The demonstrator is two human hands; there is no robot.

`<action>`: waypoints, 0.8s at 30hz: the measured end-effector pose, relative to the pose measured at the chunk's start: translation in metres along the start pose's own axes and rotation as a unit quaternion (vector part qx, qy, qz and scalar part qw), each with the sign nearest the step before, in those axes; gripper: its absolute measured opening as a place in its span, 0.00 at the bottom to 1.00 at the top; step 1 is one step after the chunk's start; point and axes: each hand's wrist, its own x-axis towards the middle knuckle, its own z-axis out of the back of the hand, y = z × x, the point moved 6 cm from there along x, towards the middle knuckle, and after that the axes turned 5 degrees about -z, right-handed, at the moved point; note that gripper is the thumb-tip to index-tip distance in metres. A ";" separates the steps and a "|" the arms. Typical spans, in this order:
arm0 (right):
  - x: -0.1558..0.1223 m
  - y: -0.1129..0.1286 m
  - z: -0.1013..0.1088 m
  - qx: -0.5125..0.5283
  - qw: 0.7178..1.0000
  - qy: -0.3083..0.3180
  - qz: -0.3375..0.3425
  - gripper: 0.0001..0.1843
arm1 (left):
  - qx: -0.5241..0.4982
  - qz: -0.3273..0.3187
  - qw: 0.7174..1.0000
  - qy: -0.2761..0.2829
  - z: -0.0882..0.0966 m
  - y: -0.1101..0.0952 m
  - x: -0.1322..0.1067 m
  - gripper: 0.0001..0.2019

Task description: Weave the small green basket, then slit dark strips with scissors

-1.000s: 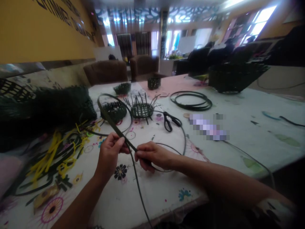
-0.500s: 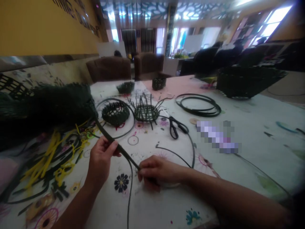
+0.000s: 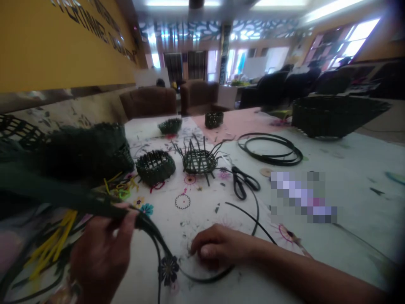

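My left hand [image 3: 101, 253] is closed around a flat dark green strip [image 3: 79, 202] that stretches off to the left, close to the camera and blurred. My right hand [image 3: 221, 249] rests on the flowered tablecloth [image 3: 196, 211] with its fingers curled, pressing the thin end of the same strip, which loops round in front of it. Two small half-woven green baskets [image 3: 156, 166] [image 3: 199, 159] sit beyond my hands. Black scissors [image 3: 242, 182] lie just right of them.
A large dark woven piece [image 3: 79, 150] fills the left side, with yellow strips [image 3: 53, 240] below it. A coil of dark strip [image 3: 270, 148] and a big dark basket [image 3: 335, 114] stand at the right. Brown armchairs [image 3: 148, 101] are behind the table.
My left hand has pulled the strip down and to the left, toward the camera. My right hand has slid down the strip and now presses it on the table. The view has tilted down.
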 end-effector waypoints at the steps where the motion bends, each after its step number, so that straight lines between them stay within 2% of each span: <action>1: -0.001 0.004 0.002 -0.015 0.999 -0.017 0.024 0.29 | -0.012 -0.022 1.000 0.016 -0.009 -0.014 -0.002 0.11; 3: -0.003 0.014 0.008 -0.078 0.992 -0.060 0.075 0.28 | -0.098 -0.056 0.987 0.116 -0.035 -0.037 -0.006 0.10; 5: -0.008 0.026 0.015 -0.166 0.971 -0.131 0.114 0.26 | -0.167 -0.069 0.962 0.204 -0.056 -0.048 -0.012 0.10; 7: -0.014 0.037 0.026 -0.247 0.931 -0.233 0.136 0.22 | -0.204 -0.050 0.949 0.235 -0.068 -0.047 -0.015 0.10; 10: -0.029 0.051 0.051 -0.318 0.852 -0.395 0.131 0.13 | -0.250 0.030 0.948 0.196 -0.071 -0.034 -0.013 0.11; 13: -0.051 0.056 0.091 -0.356 0.763 -0.533 0.084 0.12 | -0.289 0.108 0.946 0.102 -0.065 -0.018 -0.008 0.13; 15: -0.069 0.053 0.123 -0.369 0.703 -0.606 0.033 0.13 | -0.309 0.131 0.941 0.045 -0.061 -0.010 -0.006 0.14; 17: -0.086 0.047 0.155 -0.374 0.657 -0.655 -0.027 0.13 | -0.333 0.146 0.931 0.024 -0.063 -0.003 -0.004 0.15; 18: -0.094 0.042 0.168 -0.375 0.642 -0.667 -0.057 0.14 | -0.343 0.153 0.926 0.028 -0.066 -0.001 -0.004 0.15; 20: -0.102 0.032 0.187 -0.383 0.629 -0.668 -0.111 0.16 | -0.353 0.165 0.920 0.047 -0.073 0.002 -0.006 0.16; 22: -0.104 0.024 0.195 -0.395 0.625 -0.656 -0.151 0.17 | -0.356 0.175 0.916 0.063 -0.079 0.004 -0.008 0.17; 24: -0.101 0.020 0.195 -0.411 0.621 -0.644 -0.175 0.17 | -0.359 0.183 0.913 0.066 -0.082 0.007 -0.010 0.17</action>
